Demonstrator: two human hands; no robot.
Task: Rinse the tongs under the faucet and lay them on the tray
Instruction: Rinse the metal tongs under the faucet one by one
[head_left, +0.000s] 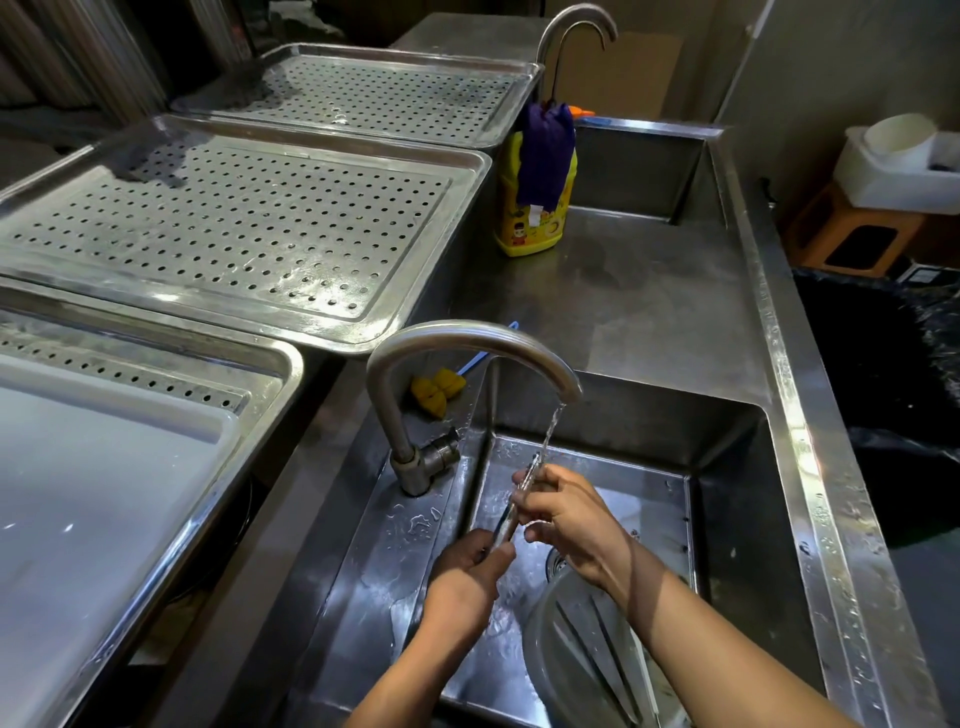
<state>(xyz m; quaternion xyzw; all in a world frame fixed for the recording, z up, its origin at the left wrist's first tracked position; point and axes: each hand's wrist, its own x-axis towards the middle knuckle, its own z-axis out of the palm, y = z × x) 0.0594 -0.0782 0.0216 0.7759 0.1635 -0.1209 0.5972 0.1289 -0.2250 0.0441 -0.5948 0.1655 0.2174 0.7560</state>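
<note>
The left hand (467, 569) has its fingers curled round the lower end of the tongs (506, 525). The right hand (569, 519) pinches them higher up between its thumb and fingertips (540, 480). The tongs run slantwise from one grip to the other, and their arms lie close together. Their upper tip pokes out just beyond the right fingertips.

A thin stream of water (551, 428) falls from the faucet (467, 338) straight above those fingertips and strikes the tongs at their tip. Both hands are held over the sink (727, 467), with the drain (556, 561) just below and between them.

Under the right forearm, nearer the person than the fingers, a clear bowl (545, 649) sits in the sink with long utensils in it; what they are cannot be told.

Beyond the fingers and past the faucet's neck lies a yellow sponge (439, 389). Farther off stands a yellow bottle (535, 228) with a purple cloth (545, 150) draped over it.

Well to the left of the left fingers and higher up, a perforated tray (234, 223) rests wet on the counter. A second perforated tray (374, 88) lies behind it. Nearest on that side is a white board (104, 493) lying in a third tray (280, 364).
</note>
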